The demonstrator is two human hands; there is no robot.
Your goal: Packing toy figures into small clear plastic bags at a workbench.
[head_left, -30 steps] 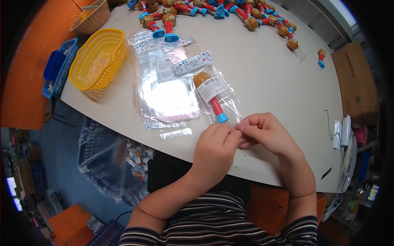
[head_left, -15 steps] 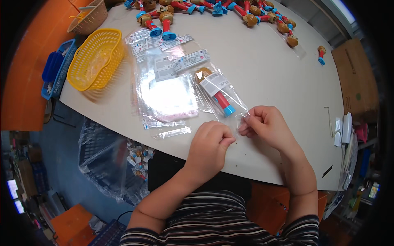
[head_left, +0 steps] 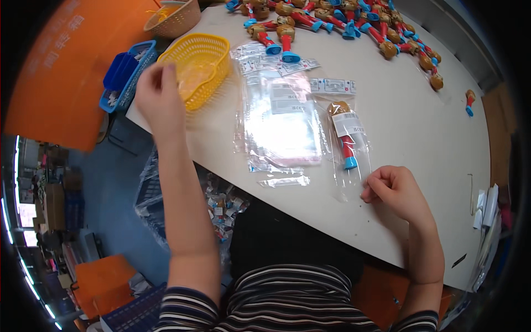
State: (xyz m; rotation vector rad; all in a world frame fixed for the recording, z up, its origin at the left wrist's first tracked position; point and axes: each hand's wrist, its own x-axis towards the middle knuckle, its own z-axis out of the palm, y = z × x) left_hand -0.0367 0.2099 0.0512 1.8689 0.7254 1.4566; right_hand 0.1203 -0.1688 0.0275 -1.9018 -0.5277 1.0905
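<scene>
Head view. A clear flat plastic bag (head_left: 340,187) holding one red-bodied plastic toy (head_left: 348,148) with a round brown head and blue base lies near the near edge of the pale, smooth-topped table (head_left: 420,130), right of a stack of clear flat bags (head_left: 282,135). Right hand (head_left: 391,188): thumb and fingertips together at the bag's lower right corner; whether film is pinched cannot be told. Left hand (head_left: 159,97): raised at the table's left corner, overlapping the yellow perforated plastic basket (head_left: 213,83) in view, fingers curled; contents of grip, if any, cannot be told.

Risks (judgement): a knock from the left wrist could tip the basket off the left edge. Thin film may crease or slip if the right fingers pull unevenly; the toy could then slide toward the bag's lower end. Glossy stacked bags could cling and shift together.

Count: hands, 2; bagged toy on the tabletop, 1; lone loose toy (head_left: 469,102) near the right edge, 1; yellow basket, 1; blue plastic basket (head_left: 147,52) beside the left edge, 1; tan woven-look basket (head_left: 182,21) at the far left, 1. Heaped loose toys (head_left: 389,51) along the far edge: over ten, overlapping, no exact count. Stacked bags: several, layers indistinct.
</scene>
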